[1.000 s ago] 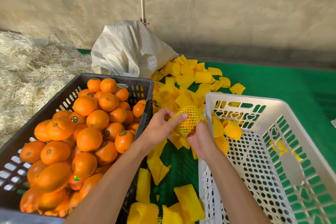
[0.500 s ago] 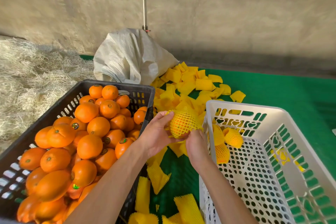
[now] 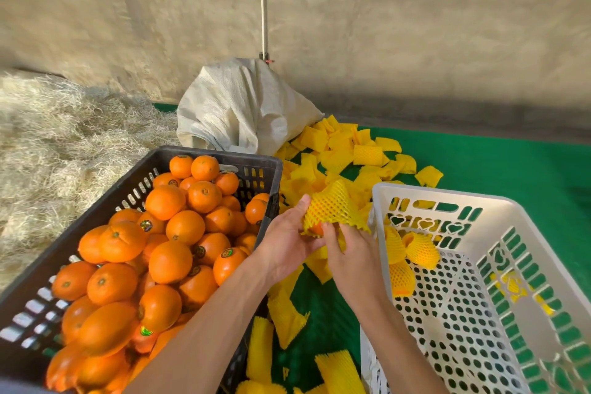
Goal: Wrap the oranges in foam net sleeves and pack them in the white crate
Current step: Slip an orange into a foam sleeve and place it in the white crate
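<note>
Between the two crates, both my hands hold one orange inside a yellow foam net sleeve (image 3: 332, 206); a bit of orange peel shows at the sleeve's lower edge. My left hand (image 3: 287, 238) cups it from the left with fingers stretched along the net. My right hand (image 3: 348, 253) pinches the sleeve's lower edge from below. The white crate (image 3: 499, 233) stands at right and holds three wrapped oranges (image 3: 415, 249) in its near-left corner. A black crate (image 3: 224, 155) at left is heaped with bare oranges (image 3: 169, 227).
Loose yellow foam sleeves (image 3: 351, 153) lie piled on the green mat (image 3: 511, 163) behind and between the crates. A white woven sack (image 3: 243, 109) stands at the back by a concrete wall. Straw (image 3: 64, 144) covers the ground at left.
The sleeve has been pulled further over the orange, its top end now standing up loose. My right hand shifted under the sleeve's lower edge. The camera tilted up a little.
</note>
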`<action>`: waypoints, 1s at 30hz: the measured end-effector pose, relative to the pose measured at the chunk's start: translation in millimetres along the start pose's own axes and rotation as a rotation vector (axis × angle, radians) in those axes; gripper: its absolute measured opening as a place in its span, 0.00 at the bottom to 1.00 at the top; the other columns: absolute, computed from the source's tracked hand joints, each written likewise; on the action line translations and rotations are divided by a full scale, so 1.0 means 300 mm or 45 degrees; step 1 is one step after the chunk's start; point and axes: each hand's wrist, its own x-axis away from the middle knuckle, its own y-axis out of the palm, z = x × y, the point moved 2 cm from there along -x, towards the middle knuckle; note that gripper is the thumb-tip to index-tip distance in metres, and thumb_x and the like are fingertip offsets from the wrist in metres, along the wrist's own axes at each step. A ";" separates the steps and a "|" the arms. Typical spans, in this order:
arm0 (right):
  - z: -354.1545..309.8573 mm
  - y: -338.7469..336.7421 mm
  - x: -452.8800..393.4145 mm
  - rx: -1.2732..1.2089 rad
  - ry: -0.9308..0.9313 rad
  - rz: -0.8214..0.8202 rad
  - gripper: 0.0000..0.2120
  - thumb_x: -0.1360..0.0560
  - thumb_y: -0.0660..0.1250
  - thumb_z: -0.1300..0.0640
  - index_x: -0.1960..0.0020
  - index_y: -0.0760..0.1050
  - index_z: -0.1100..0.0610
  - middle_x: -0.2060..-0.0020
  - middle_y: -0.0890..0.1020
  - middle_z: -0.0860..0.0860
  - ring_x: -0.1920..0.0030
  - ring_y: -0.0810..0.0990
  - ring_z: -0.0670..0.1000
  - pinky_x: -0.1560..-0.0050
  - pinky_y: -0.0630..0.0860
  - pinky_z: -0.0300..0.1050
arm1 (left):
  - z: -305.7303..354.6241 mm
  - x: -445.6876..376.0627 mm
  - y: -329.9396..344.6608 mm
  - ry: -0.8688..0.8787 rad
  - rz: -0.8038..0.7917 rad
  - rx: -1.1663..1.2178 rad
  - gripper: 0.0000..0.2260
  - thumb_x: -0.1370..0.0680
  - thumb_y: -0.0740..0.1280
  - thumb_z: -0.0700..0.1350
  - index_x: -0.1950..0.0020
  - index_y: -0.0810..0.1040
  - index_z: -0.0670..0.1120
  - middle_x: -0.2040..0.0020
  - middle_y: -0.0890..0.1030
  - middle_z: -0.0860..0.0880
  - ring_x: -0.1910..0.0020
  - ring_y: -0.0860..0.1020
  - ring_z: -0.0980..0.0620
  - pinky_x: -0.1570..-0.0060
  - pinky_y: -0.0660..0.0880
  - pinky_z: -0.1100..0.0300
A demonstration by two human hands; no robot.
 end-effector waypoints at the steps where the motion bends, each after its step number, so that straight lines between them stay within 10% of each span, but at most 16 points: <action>1: -0.013 -0.008 -0.006 0.097 -0.121 0.077 0.09 0.19 0.69 0.56 0.52 0.83 0.61 0.58 0.84 0.53 0.56 0.82 0.53 0.56 0.76 0.43 | 0.001 -0.003 -0.001 0.021 0.019 0.026 0.21 0.15 0.62 0.52 0.30 0.76 0.38 0.34 0.81 0.37 0.37 0.81 0.41 0.46 0.82 0.49; 4: -0.021 -0.013 0.007 0.211 -0.433 0.172 0.08 0.26 0.75 0.65 0.47 0.84 0.66 0.50 0.87 0.57 0.49 0.87 0.55 0.48 0.85 0.49 | 0.026 -0.017 -0.030 0.123 0.094 0.122 0.19 0.14 0.60 0.52 0.31 0.75 0.39 0.35 0.81 0.37 0.37 0.81 0.41 0.46 0.83 0.48; 9: 0.004 -0.028 -0.007 -0.137 0.004 0.236 0.12 0.16 0.63 0.50 0.38 0.77 0.56 0.43 0.78 0.47 0.44 0.80 0.48 0.50 0.81 0.51 | 0.043 -0.003 -0.026 0.119 0.077 0.061 0.16 0.15 0.62 0.49 0.32 0.75 0.40 0.33 0.80 0.37 0.34 0.80 0.40 0.37 0.79 0.45; 14: 0.040 0.005 -0.006 -0.151 0.111 -0.191 0.26 0.15 0.54 0.41 0.18 0.55 0.40 0.20 0.58 0.42 0.21 0.53 0.37 0.32 0.55 0.24 | 0.000 0.023 0.020 0.119 -0.203 -0.290 0.19 0.16 0.65 0.40 0.25 0.72 0.39 0.29 0.76 0.36 0.30 0.75 0.39 0.29 0.73 0.46; 23: 0.093 -0.089 -0.028 -0.208 0.024 0.025 0.25 0.22 0.67 0.38 0.26 0.70 0.40 0.33 0.72 0.43 0.33 0.69 0.33 0.41 0.65 0.22 | 0.009 0.070 0.025 -0.157 -0.311 -0.476 0.21 0.14 0.62 0.42 0.22 0.68 0.42 0.28 0.76 0.44 0.29 0.74 0.41 0.29 0.71 0.38; 28: 0.180 -0.124 -0.051 0.098 0.047 0.146 0.31 0.24 0.74 0.55 0.23 0.67 0.51 0.27 0.68 0.52 0.26 0.68 0.56 0.29 0.69 0.54 | 0.120 0.159 -0.029 0.495 0.110 -1.456 0.14 0.13 0.58 0.40 0.30 0.77 0.45 0.33 0.79 0.49 0.38 0.81 0.52 0.39 0.79 0.45; 30: 0.232 -0.136 -0.051 0.169 0.094 0.135 0.31 0.23 0.74 0.59 0.23 0.68 0.54 0.26 0.68 0.55 0.25 0.66 0.60 0.25 0.60 0.52 | 0.170 0.226 -0.083 0.793 0.325 -1.773 0.14 0.15 0.59 0.38 0.33 0.79 0.46 0.37 0.81 0.51 0.39 0.79 0.55 0.40 0.78 0.50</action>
